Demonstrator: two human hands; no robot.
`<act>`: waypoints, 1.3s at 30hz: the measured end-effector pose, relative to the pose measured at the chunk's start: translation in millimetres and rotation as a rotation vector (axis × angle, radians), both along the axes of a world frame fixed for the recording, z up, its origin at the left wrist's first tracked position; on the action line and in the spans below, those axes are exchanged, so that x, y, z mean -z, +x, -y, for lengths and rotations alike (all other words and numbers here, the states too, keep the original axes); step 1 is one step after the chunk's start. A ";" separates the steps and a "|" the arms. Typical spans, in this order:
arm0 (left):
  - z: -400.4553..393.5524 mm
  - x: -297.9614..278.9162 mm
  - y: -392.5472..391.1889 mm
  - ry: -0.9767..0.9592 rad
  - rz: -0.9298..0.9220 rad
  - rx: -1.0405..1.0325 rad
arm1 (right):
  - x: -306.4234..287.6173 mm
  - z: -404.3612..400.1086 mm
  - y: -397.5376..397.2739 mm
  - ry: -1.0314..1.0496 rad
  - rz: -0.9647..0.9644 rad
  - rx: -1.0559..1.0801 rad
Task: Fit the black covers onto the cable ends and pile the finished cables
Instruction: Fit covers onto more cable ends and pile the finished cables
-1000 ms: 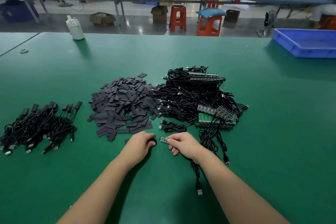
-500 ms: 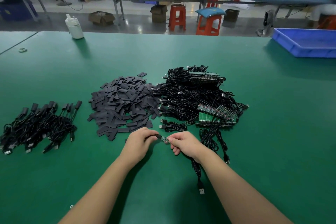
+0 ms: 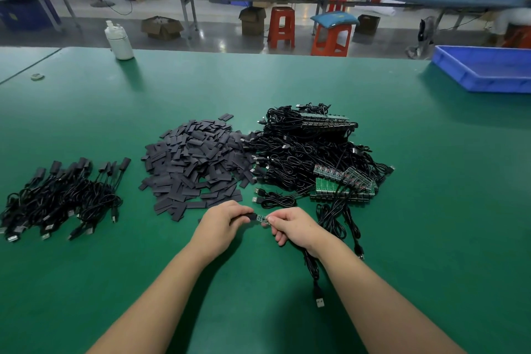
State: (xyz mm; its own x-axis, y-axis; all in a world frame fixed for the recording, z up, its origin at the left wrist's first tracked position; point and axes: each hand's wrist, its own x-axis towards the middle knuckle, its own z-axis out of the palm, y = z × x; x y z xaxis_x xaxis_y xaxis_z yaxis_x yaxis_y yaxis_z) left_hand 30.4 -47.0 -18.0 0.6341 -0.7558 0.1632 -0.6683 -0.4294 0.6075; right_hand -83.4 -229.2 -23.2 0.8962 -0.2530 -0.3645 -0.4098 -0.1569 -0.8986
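Note:
My left hand (image 3: 219,224) pinches a black cover (image 3: 249,216) and holds its open end against the small green board end (image 3: 262,219) of a cable. My right hand (image 3: 293,226) grips that cable just behind the board; its black cord (image 3: 311,267) trails under my right wrist to a USB plug (image 3: 320,301) on the mat. A heap of loose black covers (image 3: 195,161) lies just beyond my hands. Right of it sits a tangle of cables with bare green boards (image 3: 316,158). Cables with covers on lie piled at the left (image 3: 57,195).
The work surface is a green mat (image 3: 431,210). A white bottle (image 3: 119,40) stands at the far left edge. A blue tray (image 3: 485,69) sits at the far right. A small ring (image 3: 37,76) lies at the far left. Stools and benches stand beyond the table.
My left hand has lifted off the mat with a cover and brought it up to the board end held by my right hand; the cover's mouth now meets the board.

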 end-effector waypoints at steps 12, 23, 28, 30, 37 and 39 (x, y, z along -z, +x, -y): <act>1.2 1.0 -2.6 -0.016 -0.029 -0.037 | -2.9 -1.5 -0.1 -0.021 -0.016 -0.030; -0.4 -4.0 5.1 0.062 -0.046 0.085 | -2.5 -2.3 0.4 -0.058 -0.014 -0.044; 5.0 -4.6 3.8 0.117 0.038 0.110 | -1.5 -0.7 0.6 -0.040 -0.007 -0.046; 5.2 -5.4 4.2 0.151 0.064 0.116 | -1.4 -0.2 0.8 -0.040 -0.009 -0.055; 7.3 -15.7 3.8 0.280 0.288 0.198 | -0.7 -1.0 0.5 -0.036 -0.011 -0.042; 10.6 -20.1 2.7 0.318 0.349 0.216 | -0.6 -1.0 0.4 -0.028 -0.008 -0.031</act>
State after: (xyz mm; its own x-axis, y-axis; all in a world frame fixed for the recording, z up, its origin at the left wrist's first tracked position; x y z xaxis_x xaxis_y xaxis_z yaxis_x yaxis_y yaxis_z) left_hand 33.1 -57.5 2.1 0.4070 -0.9100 0.0786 -0.9016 -0.3864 0.1945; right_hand -82.9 -228.2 -22.6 0.9011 -0.2348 -0.3646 -0.4111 -0.1947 -0.8906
